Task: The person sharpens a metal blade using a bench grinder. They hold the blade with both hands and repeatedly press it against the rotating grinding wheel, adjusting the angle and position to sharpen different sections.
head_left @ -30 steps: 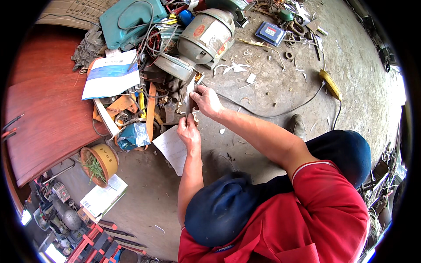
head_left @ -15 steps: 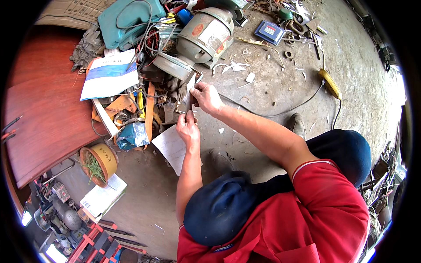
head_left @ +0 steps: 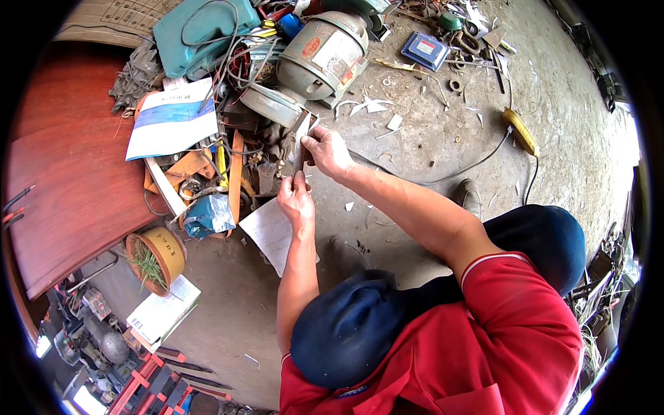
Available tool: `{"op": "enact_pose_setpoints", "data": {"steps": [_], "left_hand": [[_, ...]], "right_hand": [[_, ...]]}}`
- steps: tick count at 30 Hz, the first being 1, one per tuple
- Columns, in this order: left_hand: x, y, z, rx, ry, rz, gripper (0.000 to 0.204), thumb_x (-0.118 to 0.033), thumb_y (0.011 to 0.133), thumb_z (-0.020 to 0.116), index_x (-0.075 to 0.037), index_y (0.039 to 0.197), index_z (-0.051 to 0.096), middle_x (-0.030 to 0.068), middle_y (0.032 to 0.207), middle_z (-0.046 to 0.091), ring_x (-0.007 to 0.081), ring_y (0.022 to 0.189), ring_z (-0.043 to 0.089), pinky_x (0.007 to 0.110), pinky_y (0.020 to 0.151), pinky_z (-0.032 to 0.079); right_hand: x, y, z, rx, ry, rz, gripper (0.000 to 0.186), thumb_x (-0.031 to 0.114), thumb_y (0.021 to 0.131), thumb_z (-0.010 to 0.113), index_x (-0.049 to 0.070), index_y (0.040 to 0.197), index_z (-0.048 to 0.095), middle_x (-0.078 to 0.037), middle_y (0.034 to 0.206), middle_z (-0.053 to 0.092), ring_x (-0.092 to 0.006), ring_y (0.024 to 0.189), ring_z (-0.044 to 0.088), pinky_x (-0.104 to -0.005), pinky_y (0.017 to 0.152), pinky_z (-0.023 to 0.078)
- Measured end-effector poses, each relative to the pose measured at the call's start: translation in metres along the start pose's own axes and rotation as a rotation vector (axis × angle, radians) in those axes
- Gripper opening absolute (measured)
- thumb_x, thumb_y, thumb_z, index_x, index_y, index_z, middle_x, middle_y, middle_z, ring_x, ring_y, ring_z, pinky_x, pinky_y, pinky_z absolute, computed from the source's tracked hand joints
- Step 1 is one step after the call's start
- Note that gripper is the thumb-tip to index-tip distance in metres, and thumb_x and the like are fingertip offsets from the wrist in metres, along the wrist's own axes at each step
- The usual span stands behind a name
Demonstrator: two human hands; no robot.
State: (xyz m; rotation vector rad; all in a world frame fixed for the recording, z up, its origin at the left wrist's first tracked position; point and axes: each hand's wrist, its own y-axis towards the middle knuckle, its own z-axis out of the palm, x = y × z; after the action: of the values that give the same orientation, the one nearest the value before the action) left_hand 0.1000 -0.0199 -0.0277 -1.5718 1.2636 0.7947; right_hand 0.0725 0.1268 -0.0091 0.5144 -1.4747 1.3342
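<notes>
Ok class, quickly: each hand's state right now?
Left hand: closed, holding the near end of a flat strip.
Right hand: closed, gripping that strip farther up.

My left hand (head_left: 296, 202) and right hand (head_left: 328, 153) hide parts of the flat metal strip (head_left: 299, 144); whether its tip touches the bench grinder (head_left: 322, 57), I can't tell. My left forearm (head_left: 299, 277) covers one edge of the paper (head_left: 265, 232) on the floor (head_left: 228, 297), its marks too small to read. The teal case (head_left: 197, 41) is cropped above.
</notes>
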Motion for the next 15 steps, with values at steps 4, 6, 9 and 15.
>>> {"op": "enact_pose_setpoints", "data": {"steps": [4, 6, 9, 15], "left_hand": [[-0.006, -0.001, 0.005, -0.022, 0.013, -0.026, 0.037, -0.027, 0.097, 0.066, 0.002, 0.075, 0.058, 0.0048, 0.059, 0.056, 0.0129, 0.055, 0.050, 0.032, 0.053, 0.041], [-0.007, -0.001, 0.006, -0.020, 0.015, -0.053, 0.037, -0.027, 0.097, 0.066, 0.002, 0.075, 0.058, 0.0050, 0.059, 0.056, 0.0132, 0.055, 0.051, 0.032, 0.053, 0.042], [-0.004, 0.003, 0.005, -0.014, 0.018, -0.057, 0.036, -0.026, 0.097, 0.066, 0.002, 0.076, 0.059, 0.0048, 0.059, 0.056, 0.0133, 0.055, 0.051, 0.032, 0.053, 0.042], [0.001, 0.010, 0.003, 0.020, 0.005, -0.018, 0.029, -0.021, 0.099, 0.064, 0.001, 0.081, 0.060, 0.0035, 0.062, 0.057, 0.0108, 0.050, 0.052, 0.029, 0.045, 0.041]], "right_hand": [[-0.001, 0.002, -0.002, -0.005, 0.006, 0.015, 0.020, 0.016, 0.100, 0.059, -0.003, 0.094, 0.063, -0.007, 0.074, 0.066, -0.0132, 0.062, 0.063, -0.0300, 0.057, 0.054], [-0.001, 0.003, -0.003, -0.008, 0.000, 0.016, 0.020, 0.016, 0.101, 0.059, -0.003, 0.096, 0.063, -0.007, 0.076, 0.067, -0.0123, 0.064, 0.063, -0.0289, 0.057, 0.055], [-0.002, 0.004, -0.003, -0.015, -0.007, 0.021, 0.021, 0.017, 0.101, 0.059, -0.003, 0.097, 0.063, -0.007, 0.078, 0.068, -0.0130, 0.066, 0.064, -0.0292, 0.059, 0.056], [-0.001, 0.006, -0.003, -0.022, 0.025, 0.044, 0.021, 0.017, 0.101, 0.059, -0.003, 0.098, 0.062, -0.008, 0.080, 0.068, -0.0140, 0.068, 0.066, -0.0293, 0.060, 0.057]]}}
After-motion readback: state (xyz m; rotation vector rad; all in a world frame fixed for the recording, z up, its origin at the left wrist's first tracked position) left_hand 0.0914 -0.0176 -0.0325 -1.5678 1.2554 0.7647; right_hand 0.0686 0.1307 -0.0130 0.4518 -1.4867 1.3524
